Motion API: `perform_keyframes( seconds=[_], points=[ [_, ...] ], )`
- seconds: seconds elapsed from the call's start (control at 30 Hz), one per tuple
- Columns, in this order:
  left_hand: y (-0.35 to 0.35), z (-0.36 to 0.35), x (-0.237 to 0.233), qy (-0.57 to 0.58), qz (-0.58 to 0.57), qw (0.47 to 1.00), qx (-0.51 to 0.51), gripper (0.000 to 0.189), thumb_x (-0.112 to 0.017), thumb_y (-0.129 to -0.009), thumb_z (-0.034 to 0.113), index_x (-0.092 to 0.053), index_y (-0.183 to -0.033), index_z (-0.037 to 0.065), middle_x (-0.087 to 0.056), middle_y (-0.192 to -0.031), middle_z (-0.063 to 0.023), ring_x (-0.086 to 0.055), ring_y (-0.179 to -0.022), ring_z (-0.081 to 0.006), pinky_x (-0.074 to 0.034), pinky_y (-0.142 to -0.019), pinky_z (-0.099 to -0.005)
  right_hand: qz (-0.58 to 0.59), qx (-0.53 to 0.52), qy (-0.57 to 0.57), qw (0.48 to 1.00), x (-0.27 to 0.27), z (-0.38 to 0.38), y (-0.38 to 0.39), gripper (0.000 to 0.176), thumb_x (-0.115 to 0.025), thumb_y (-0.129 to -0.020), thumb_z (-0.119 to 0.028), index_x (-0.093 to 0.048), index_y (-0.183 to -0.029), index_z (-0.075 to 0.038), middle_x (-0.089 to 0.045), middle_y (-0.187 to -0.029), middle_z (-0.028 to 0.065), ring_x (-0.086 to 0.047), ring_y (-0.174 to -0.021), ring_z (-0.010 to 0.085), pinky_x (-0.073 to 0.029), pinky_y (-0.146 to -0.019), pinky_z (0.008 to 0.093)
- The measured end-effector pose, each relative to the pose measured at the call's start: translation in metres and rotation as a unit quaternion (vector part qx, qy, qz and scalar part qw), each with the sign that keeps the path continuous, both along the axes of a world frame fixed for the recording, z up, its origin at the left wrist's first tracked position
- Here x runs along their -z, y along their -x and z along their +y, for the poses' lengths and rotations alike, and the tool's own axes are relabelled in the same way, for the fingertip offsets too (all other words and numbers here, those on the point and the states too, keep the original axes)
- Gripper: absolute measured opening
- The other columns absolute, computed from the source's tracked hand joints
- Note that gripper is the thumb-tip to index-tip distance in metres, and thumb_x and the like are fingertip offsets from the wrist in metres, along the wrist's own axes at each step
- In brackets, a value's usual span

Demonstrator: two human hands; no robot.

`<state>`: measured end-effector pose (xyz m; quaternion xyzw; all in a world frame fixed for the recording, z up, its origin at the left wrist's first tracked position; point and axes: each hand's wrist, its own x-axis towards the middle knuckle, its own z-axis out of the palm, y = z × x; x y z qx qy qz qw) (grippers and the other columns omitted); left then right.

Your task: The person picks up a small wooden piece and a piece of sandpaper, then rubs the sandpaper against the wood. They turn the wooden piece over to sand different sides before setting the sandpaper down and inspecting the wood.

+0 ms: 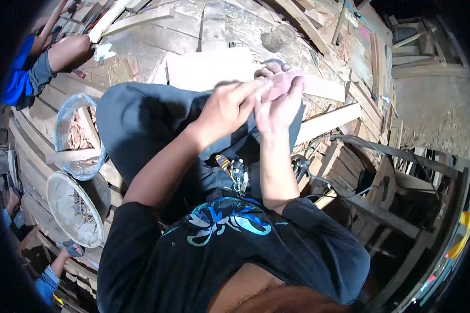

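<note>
My left hand (227, 107) is palm down, its index finger and thumb drawn together against the palm side of my right hand. Whatever lies between those fingertips, if anything, is too small and bright to make out. My right hand (278, 99) is turned palm up, thumb apart and fingers loosely bent, with no tool visible in it. Both hands are above my crossed legs. Just beyond them, a pale wooden board (206, 68) lies on the floor. Another board (324, 88) lies to the right of my hands. A key bunch (239, 180) with a striped strap hangs at my waist.
To my left stand a clear tub (62, 125) of wood offcuts and a grey basin (70, 208) holding thin bits. Another person's knee (70, 52) is at upper left; a gloved hand (74, 249) is at lower left. A wooden frame (397, 219) stands on the right.
</note>
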<state>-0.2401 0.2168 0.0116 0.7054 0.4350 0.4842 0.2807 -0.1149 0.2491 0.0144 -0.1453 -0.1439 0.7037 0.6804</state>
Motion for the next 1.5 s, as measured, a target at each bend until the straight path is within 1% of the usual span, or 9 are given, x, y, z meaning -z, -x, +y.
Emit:
perform_keyframes(
  seconds=[0.07, 0.17, 0.27, 0.33, 0.83, 0.97, 1.1, 1.33, 1.5],
  points=[
    [0.002, 0.001, 0.0, 0.034, -0.001, 0.999, 0.0, 0.027, -0.059, -0.086, 0.001, -0.066, -0.112, 0.001, -0.068, -0.109, -0.0207, -0.067, -0.101, -0.0353, -0.053, -0.086, -0.0395, -0.099, 0.056, 0.024, 0.993, -0.004, -0.003, 0.008, 0.04, -0.029, -0.104, -0.045, -0.048, -0.108, -0.011, -0.057, -0.096, 0.0113, -0.055, -0.085, 0.0254, -0.047, -0.079, 0.0366],
    [0.002, 0.0, -0.003, 0.008, 0.002, 1.0, 0.029, 0.026, -0.06, -0.086, 0.001, -0.066, -0.112, 0.001, -0.068, -0.106, -0.0206, -0.067, -0.1, -0.035, -0.053, -0.086, -0.0391, 0.017, -0.005, -0.046, 0.999, 0.008, 0.006, -0.007, 0.038, -0.033, -0.104, -0.043, -0.051, -0.103, -0.009, -0.056, -0.099, 0.012, -0.054, -0.088, 0.0246, -0.045, -0.087, 0.0402],
    [0.002, 0.003, 0.0, -0.012, -0.011, 1.0, 0.007, 0.026, -0.06, -0.085, 0.0, -0.066, -0.111, 0.001, -0.069, -0.103, -0.0199, -0.068, -0.096, -0.0355, -0.053, -0.084, -0.0397, -0.07, 0.038, 0.008, 0.997, -0.005, -0.002, 0.004, 0.038, -0.034, -0.103, -0.043, -0.051, -0.101, -0.008, -0.055, -0.096, 0.0105, -0.053, -0.087, 0.0233, -0.044, -0.088, 0.0389],
    [0.002, 0.003, -0.001, -0.014, -0.029, 0.999, 0.006, 0.028, -0.06, -0.085, 0.0, -0.066, -0.112, 0.002, -0.069, -0.101, -0.0199, -0.068, -0.093, -0.0365, -0.053, -0.084, -0.0398, -0.003, 0.006, -0.018, 1.0, -0.002, -0.001, 0.007, 0.04, -0.032, -0.103, -0.046, -0.048, -0.104, -0.01, -0.057, -0.095, 0.0116, -0.054, -0.084, 0.0228, -0.046, -0.078, 0.0363],
    [0.001, 0.004, 0.002, -0.022, -0.055, 0.998, -0.003, 0.024, -0.058, -0.085, 0.002, -0.067, -0.107, 0.003, -0.068, -0.09, -0.0198, -0.067, -0.082, -0.0362, -0.054, -0.075, -0.0411, 0.051, -0.027, -0.025, 0.998, 0.003, -0.002, 0.005, 0.037, -0.029, -0.104, -0.039, -0.048, -0.099, -0.008, -0.055, -0.094, 0.0104, -0.051, -0.087, 0.0232, -0.045, -0.085, 0.0381],
    [0.004, 0.006, 0.005, -0.027, -0.018, 0.999, 0.04, 0.025, -0.059, -0.085, 0.002, -0.067, -0.108, 0.003, -0.068, -0.09, -0.02, -0.067, -0.078, -0.0379, -0.054, -0.072, -0.0418, -0.019, 0.06, 0.016, 0.998, 0.003, 0.008, -0.006, 0.036, -0.033, -0.103, -0.04, -0.05, -0.099, -0.009, -0.055, -0.093, 0.0094, -0.052, -0.085, 0.0233, -0.045, -0.086, 0.038],
    [0.004, 0.004, 0.003, 0.001, -0.025, 1.0, 0.013, 0.028, -0.06, -0.085, 0.001, -0.066, -0.113, 0.001, -0.069, -0.105, -0.0193, -0.068, -0.096, -0.034, -0.053, -0.084, -0.0397, -0.056, 0.037, -0.005, 0.998, -0.004, -0.003, 0.011, 0.037, -0.033, -0.103, -0.041, -0.051, -0.099, -0.009, -0.055, -0.092, 0.0093, -0.053, -0.086, 0.0233, -0.044, -0.087, 0.0388],
    [0.002, 0.006, 0.004, -0.033, -0.051, 0.998, 0.005, 0.024, -0.061, -0.088, 0.006, -0.068, -0.111, 0.002, -0.069, -0.103, -0.0183, -0.069, -0.091, -0.0338, -0.054, -0.081, -0.0387, 0.055, -0.035, -0.034, 0.997, 0.002, 0.0, 0.007, 0.039, -0.03, -0.103, -0.045, -0.049, -0.104, -0.01, -0.056, -0.093, 0.0087, -0.052, -0.086, 0.0223, -0.044, -0.083, 0.0375],
    [0.003, 0.005, 0.005, 0.015, -0.009, 0.999, 0.052, 0.025, -0.06, -0.087, 0.004, -0.067, -0.111, 0.003, -0.07, -0.1, -0.0188, -0.069, -0.094, -0.033, -0.054, -0.082, -0.0382, -0.042, 0.075, 0.025, 0.996, 0.0, 0.01, 0.0, 0.037, -0.032, -0.103, -0.045, -0.048, -0.103, -0.011, -0.055, -0.091, 0.0083, -0.052, -0.084, 0.0227, -0.045, -0.08, 0.0359]
  ],
)
